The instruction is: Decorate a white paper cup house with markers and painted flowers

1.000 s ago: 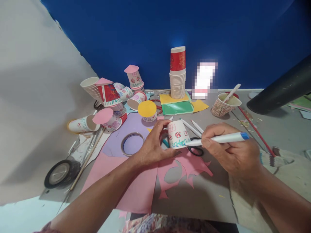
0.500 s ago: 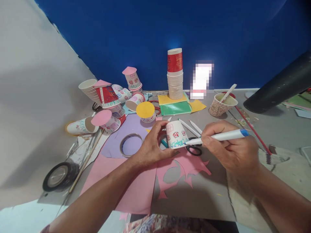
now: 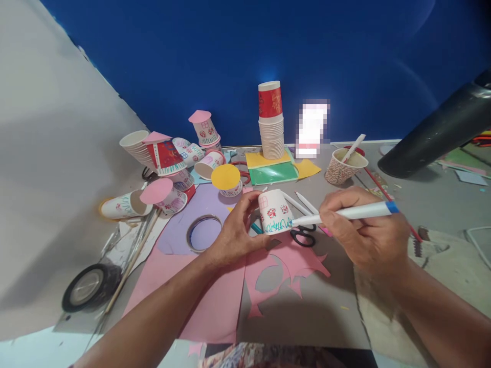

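My left hand grips an upside-down white paper cup on the table, thumb and fingers around its left side. The cup bears a red window, red flowers and a green-blue zigzag along its rim. My right hand holds a white marker with a blue end; its tip touches the cup's lower right edge at the zigzag. Black-handled scissors lie just under the marker tip, on pink cut paper.
Decorated cups with pink and yellow paper lids cluster at the left back. A tall cup stack stands on yellow and green sheets. A patterned cup with a stick sits right. A tape ring, black tape roll and black tube lie around.
The marker tip has crept along the cup's rim, lengthening the zigzag. The view has shifted slightly right and up; my left hand keeps its grip on the cup.
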`<state>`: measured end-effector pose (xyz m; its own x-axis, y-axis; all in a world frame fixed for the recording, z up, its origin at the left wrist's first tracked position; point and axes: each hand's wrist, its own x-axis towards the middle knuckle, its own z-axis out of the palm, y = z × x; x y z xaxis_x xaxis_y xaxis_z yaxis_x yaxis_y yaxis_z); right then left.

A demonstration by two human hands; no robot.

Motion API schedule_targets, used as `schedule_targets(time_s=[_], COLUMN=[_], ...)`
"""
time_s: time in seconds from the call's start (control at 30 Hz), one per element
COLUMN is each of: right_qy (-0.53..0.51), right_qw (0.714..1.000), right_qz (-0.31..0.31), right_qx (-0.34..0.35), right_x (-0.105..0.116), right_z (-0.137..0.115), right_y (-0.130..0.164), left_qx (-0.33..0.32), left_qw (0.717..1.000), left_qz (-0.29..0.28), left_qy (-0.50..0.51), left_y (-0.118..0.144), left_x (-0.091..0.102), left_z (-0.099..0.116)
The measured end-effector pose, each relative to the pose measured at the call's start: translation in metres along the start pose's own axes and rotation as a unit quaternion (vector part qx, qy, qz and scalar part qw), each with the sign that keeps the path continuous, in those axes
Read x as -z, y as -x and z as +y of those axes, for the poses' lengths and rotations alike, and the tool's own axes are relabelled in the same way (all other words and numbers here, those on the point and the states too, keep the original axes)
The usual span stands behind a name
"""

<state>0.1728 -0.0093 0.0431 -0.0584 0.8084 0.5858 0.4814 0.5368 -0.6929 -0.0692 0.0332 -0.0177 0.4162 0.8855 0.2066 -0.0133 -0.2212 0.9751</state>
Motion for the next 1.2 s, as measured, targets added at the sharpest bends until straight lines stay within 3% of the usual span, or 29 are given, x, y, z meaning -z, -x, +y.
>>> schedule_targets(time_s=[0.13,0.33,0.57,0.73,0.9,0.97,1.2], right_qy=[0.006,0.004,0.007,-0.004,0.017,0.029,-0.007], right_qw=[1.0,0.999,1.0,0.999,0.998,0.996,1.0], right_qz=[0.021,-0.044,0.019,-0.036,0.066,0.079,0.016], right_qx=[0.004,0.017,0.021,0.021,0.019,0.017,0.025], right_x=[0.0009,0.0016,0.0021,0.001,0.0024,0.0034,0.0038], right_z=[-0.0011,0.0015,-0.0005,0.0001,0.0035,0.0033,-0.0032], right_y=[0.0009,0.0003,-0.0006,-0.0009,0.0015,0.001,-0.0012], left_qx=[0.002,0.01,0.017,0.022,0.032,0.029,0.022], left_qw=[1.0,1.0,0.998,0.995,0.991,0.99,0.99], left_qz=[-0.001,0.003,-0.002,-0.004,-0.002,-0.003,-0.011], left_qy=[-0.003,0.028,0.068,0.096,0.133,0.138,0.142], left_y=[-0.0004,-0.0006,-0.0009,-0.0013,-0.0026,-0.0027,-0.0025], left_x=[0.0007,-0.0009,-0.003,-0.0047,-0.0047,-0.0045,-0.0043], left_z=[-0.0001,0.0008,0.0025,0.006,0.0058,0.0043,-0.0003])
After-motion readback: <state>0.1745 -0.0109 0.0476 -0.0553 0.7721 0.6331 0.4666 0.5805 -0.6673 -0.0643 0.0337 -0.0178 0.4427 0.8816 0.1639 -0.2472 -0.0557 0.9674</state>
